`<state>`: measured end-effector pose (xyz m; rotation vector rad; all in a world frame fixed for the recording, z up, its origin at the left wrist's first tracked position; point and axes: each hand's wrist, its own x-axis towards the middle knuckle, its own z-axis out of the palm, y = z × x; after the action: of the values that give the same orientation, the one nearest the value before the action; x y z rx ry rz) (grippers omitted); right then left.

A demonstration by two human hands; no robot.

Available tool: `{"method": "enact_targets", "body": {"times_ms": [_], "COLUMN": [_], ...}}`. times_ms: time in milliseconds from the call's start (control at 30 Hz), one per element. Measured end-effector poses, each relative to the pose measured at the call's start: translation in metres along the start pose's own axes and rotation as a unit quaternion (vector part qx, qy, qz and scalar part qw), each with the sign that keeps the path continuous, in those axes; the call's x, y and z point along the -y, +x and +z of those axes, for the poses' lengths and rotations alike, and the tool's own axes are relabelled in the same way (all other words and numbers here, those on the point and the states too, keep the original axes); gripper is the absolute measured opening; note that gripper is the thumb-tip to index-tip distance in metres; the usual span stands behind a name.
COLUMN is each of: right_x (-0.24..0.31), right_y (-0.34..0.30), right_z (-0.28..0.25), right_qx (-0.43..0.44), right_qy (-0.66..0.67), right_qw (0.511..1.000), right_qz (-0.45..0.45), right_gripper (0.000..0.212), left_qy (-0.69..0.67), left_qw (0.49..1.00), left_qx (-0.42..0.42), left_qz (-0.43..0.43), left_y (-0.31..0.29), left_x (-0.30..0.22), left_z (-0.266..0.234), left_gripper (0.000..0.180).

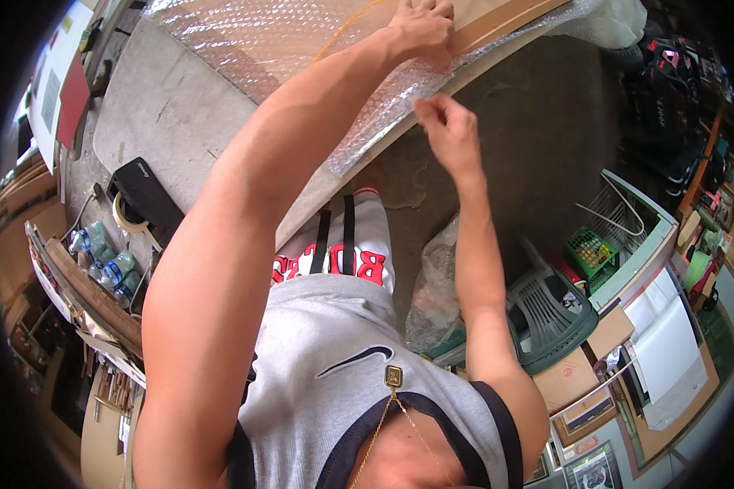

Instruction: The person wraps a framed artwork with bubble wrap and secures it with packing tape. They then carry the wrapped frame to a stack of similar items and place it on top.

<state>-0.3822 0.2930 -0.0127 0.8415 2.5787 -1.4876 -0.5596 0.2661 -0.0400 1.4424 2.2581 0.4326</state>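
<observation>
My left arm reaches across to the far side, where my left hand [422,31] lies on a flat brown piece covered with clear bubble wrap [375,122]. Its fingers look spread and bent, partly near the top edge of the view. Beside it, a brown strip [506,23] runs along the wrapped piece. Off the near edge of the grey table [167,102], my right hand [451,134] is closed, thumb and forefinger pinched together next to the bubble wrap's border. What sits in that pinch, if anything, is too small to make out.
At the table's left corner lies a black tape dispenser [148,196] with a tape roll [128,213]. Plastic bottles [110,265] stand below it. To the right are a dark green plastic stool [550,314], a green basket [589,253], a cardboard box [564,379] and crumpled clear plastic [432,285].
</observation>
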Motion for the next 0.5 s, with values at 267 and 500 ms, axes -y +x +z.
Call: {"method": "enact_targets", "body": {"times_ms": [267,500], "right_x": [-0.024,-0.039], "right_y": [0.057,0.067], "right_z": [-0.032,-0.037], "right_qx": [-0.009,0.045], "right_qy": [-0.09,-0.085], "right_qw": [0.996,0.994], "right_qz": [0.01,0.057], "right_gripper": [0.038,0.045], "left_qy": [0.035,0.058], "left_qw": [0.999,0.997], "left_qx": [-0.003,0.046], "left_qz": [-0.024,-0.029], "left_y": [0.009,0.01], "left_x": [-0.003,-0.001], "left_z": [0.001,0.001], "left_gripper": [0.035,0.027]}}
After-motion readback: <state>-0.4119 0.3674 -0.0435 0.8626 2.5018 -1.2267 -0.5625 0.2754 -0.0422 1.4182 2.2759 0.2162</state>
